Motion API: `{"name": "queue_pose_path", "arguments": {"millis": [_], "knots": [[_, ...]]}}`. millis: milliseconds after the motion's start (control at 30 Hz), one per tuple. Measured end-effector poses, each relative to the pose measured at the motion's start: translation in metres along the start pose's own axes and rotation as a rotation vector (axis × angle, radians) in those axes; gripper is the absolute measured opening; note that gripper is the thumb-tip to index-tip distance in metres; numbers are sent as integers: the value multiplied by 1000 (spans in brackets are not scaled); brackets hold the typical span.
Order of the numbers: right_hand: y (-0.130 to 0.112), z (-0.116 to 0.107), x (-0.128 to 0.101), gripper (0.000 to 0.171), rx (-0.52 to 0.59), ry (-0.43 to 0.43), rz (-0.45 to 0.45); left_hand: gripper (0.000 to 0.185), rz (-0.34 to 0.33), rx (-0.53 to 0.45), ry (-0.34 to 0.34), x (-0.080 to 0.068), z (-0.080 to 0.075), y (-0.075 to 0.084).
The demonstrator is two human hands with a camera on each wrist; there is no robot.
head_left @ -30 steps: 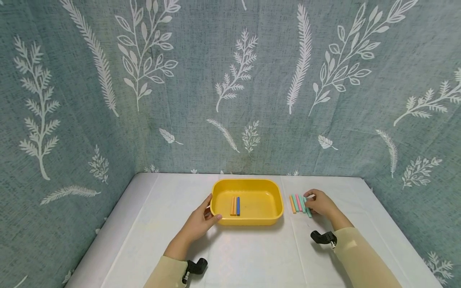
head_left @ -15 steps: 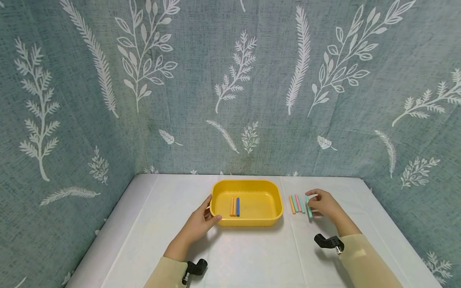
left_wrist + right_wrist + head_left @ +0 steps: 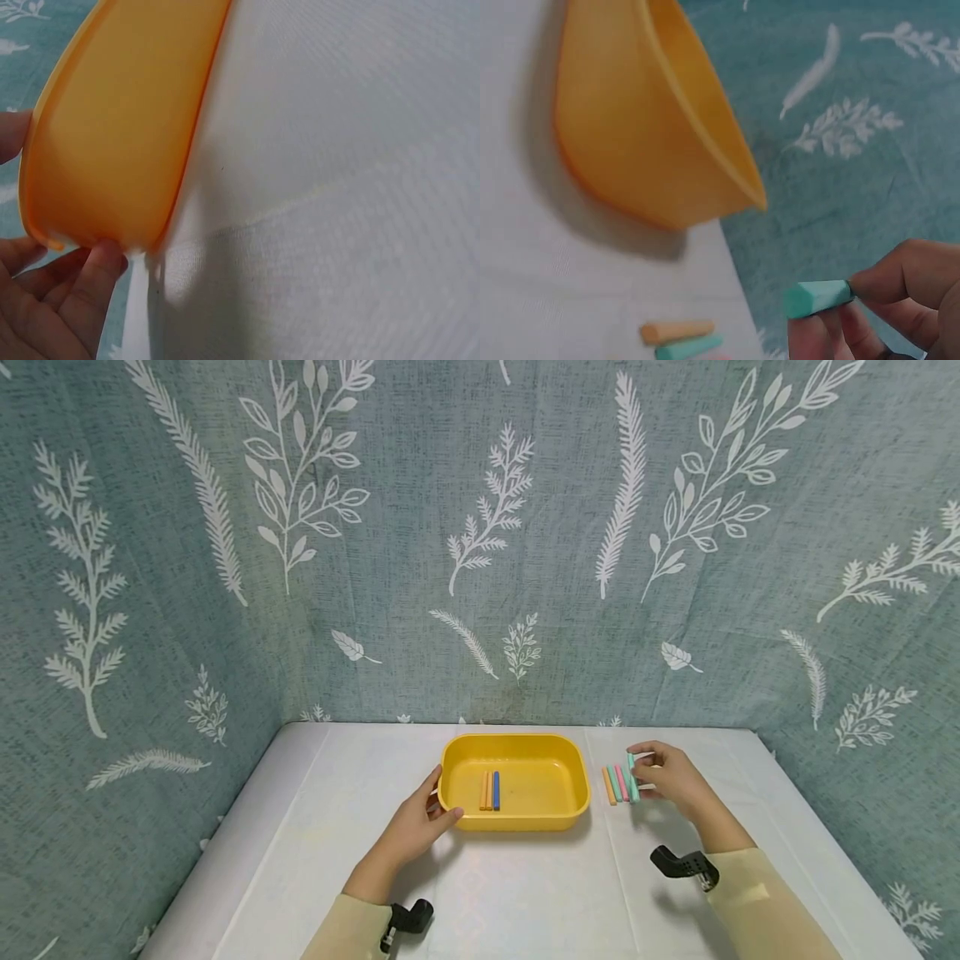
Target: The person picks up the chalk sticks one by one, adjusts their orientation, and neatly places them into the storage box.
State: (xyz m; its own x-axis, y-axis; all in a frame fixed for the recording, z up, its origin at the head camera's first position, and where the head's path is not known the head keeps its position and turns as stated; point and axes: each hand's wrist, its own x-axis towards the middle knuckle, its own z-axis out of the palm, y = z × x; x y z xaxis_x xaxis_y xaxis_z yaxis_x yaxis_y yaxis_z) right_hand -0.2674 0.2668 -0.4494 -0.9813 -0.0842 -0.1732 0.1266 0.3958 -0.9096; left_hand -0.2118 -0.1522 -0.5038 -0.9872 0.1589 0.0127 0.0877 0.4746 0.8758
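Note:
My left hand (image 3: 417, 823) grips the left end of a yellow plastic tub (image 3: 543, 785), thumb at the front corner and fingers along the outer wall. Two orange chalk sticks (image 3: 486, 790) and a blue one (image 3: 497, 790) lie side by side inside. To the right, my right hand (image 3: 670, 778) pinches a mint-green chalk stick (image 3: 821, 298) between thumb and fingers, raised above the table. Beside it on the cloth lie an orange chalk stick (image 3: 609, 786), a green one (image 3: 615, 783) and a pink one (image 3: 622, 783); another green one is partly hidden behind the held stick.
A white cloth (image 3: 525, 893) covers the table. Grey-green fabric (image 3: 405, 568) with white leaf prints hangs behind it and along both sides. Each wrist wears a black camera mount, such as the right one (image 3: 684, 867).
My right hand has lifted the rightmost green chalk stick from the table and moved it slightly left and up, over the row. The left hand and tub have stayed put.

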Motion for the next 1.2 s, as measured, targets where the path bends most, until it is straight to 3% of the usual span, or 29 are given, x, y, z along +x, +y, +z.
{"name": "queue_pose_path", "arguments": {"millis": [533,833,1200], "knots": [[-43,32,8,41,183,-108,10,90,25,-24,5,3,0,-1],[-63,72,21,44,215,-157,38,89,9,-41,-4,1,-1,0],[-63,118,40,42,231,-167,85,89,13,-44,-7,1,0,-2]]}}
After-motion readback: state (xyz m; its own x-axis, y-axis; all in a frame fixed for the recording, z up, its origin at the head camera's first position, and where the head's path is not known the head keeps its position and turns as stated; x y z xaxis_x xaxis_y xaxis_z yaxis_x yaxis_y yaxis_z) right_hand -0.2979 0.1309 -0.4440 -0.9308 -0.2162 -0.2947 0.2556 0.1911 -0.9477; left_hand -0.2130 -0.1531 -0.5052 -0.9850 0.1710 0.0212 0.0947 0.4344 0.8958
